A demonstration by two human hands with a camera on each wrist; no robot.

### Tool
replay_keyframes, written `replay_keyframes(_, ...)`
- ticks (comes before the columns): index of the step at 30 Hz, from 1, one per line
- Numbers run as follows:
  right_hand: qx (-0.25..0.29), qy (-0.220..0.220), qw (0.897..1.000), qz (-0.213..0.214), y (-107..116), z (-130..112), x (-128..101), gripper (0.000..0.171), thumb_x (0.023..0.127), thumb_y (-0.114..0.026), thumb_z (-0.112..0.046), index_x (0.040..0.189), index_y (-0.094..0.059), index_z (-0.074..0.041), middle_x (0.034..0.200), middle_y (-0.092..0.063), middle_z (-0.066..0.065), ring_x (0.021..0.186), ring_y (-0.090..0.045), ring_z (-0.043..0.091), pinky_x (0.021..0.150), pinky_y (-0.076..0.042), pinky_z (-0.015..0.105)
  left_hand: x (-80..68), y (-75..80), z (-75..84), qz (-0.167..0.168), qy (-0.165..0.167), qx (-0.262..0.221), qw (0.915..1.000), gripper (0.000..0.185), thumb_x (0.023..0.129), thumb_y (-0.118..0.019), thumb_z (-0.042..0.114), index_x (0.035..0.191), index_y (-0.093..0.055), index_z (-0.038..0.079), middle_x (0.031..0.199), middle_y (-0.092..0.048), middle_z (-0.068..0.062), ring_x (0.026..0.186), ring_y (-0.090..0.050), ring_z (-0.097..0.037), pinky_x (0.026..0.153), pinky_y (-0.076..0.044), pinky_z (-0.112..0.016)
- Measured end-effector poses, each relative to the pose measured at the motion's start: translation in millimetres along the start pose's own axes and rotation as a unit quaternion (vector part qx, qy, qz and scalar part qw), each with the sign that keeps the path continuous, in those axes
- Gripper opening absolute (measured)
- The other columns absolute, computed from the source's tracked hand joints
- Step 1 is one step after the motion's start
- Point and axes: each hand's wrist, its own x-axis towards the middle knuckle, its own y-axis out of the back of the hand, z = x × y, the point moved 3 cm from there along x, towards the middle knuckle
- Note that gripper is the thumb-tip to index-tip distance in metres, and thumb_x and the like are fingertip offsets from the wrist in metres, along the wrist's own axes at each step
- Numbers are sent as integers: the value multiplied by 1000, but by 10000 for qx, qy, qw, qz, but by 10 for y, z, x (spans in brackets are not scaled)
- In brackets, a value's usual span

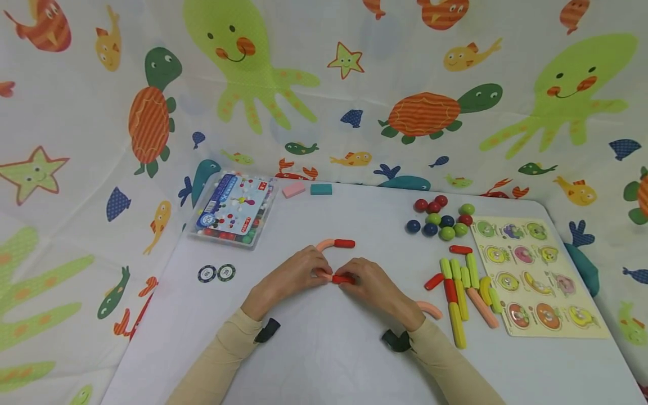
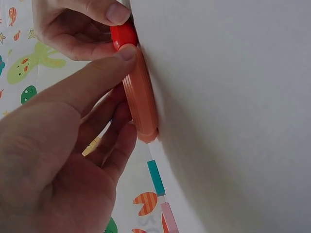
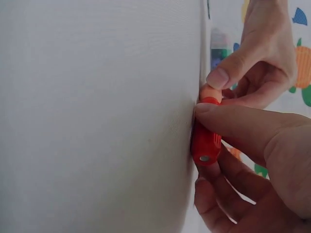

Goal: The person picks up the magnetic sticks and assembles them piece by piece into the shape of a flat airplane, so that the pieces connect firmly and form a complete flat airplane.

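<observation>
My left hand (image 1: 301, 273) pinches a curved peach rod (image 2: 142, 99) between thumb and fingers, close over the white table. My right hand (image 1: 372, 284) pinches a short red stick (image 3: 206, 143) with a small silvery dot on its end face. In the right wrist view the red stick's far end meets the peach rod's end, so both lie in one line between the two hands. Beyond the left fingers, another red stick (image 1: 345, 243) meets a curved peach section (image 1: 325, 244). Most of the peach section by the left hand is hidden in the head view.
To the right lie yellow, red and peach sticks (image 1: 457, 326), coloured balls (image 1: 433, 218) and a wooden fruit board (image 1: 547, 332). A curved peach piece (image 1: 430, 309) sits by the right wrist. A clear box (image 1: 234, 208), two chips (image 1: 226, 273), pink and teal blocks (image 1: 321, 189) stand left and back.
</observation>
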Motion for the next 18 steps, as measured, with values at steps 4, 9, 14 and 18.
replay_keyframes(4, 90, -51, 9999, -30, -2, -4, -2, 24, 88, -80, -13, 111, -75, -11, 96, -72, -2, 86, -62, 11, 81, -54, 28, 3, 11, 1, -41, 35, -69, 10000, 18, 86, -82, 20, 104, -79, 18, 95, -75, 9, 99, -57, -9, 90, -52, -30)
replay_keyframes(9, 99, -127, 9999, 15, 1, 20, -20, 29, 87, -81, -17, 114, -74, -12, 100, -71, -3, 89, -62, 10, 83, -55, 29, -2, 87, -12, 210, 320, -472, 9982, 25, 89, -80, 20, 113, -77, 14, 102, -74, 5, 102, -56, -12, 87, -53, -31)
replay_keyframes(14, 516, -387, 9975, 304, 160, 87, -68, 32, 90, -78, -20, 121, -71, -12, 111, -71, -1, 100, -64, 14, 90, -57, 36, 23, 206, -56, 1161, 246, -563, 9913, 29, 90, -79, 17, 118, -75, 11, 110, -72, 0, 109, -59, -16, 95, -55, -37)
replay_keyframes(18, 736, -681, 9902, 973, 429, 231, -82, 34, 94, -74, -22, 127, -68, -12, 119, -71, 1, 106, -64, 16, 91, -57, 41, 90, 240, -116, 1386, 442, -817, 9860, 32, 92, -77, 20, 122, -73, 11, 117, -72, -2, 111, -61, -20, 97, -55, -41)
